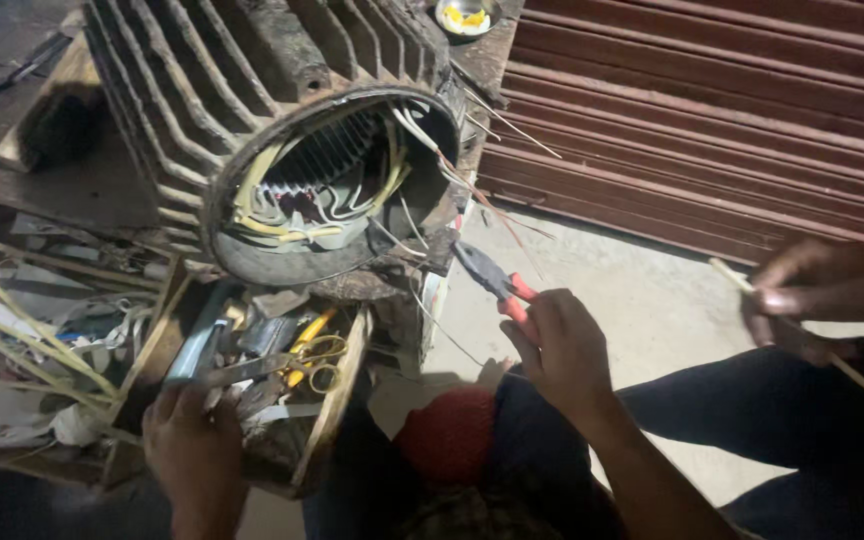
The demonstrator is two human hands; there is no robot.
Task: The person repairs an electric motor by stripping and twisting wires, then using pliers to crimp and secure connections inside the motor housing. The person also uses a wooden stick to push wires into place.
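Note:
A large finned motor housing (252,90) lies on its side on a workbench, its open end facing me. Copper windings, yellow sleeving and loose wire ends (327,185) show inside. My right hand (564,350) grips red-handled pliers (492,275), whose jaws point at the housing's lower right rim without touching it. My left hand (192,450) reaches into an open wooden drawer (337,390) under the motor, its fingers closed around the end of a flat grey metal tool (242,370). Yellow-handled scissors (314,355) lie in the drawer just right of it.
Another person's hand (822,290) at the right holds a thin pale strip (852,375). A rust-red roller shutter (712,110) stands behind, with concrete floor (642,300) below it. Yellowish strips and paper scraps (22,340) pile up at the left. A small bowl (464,15) sits on the bench top.

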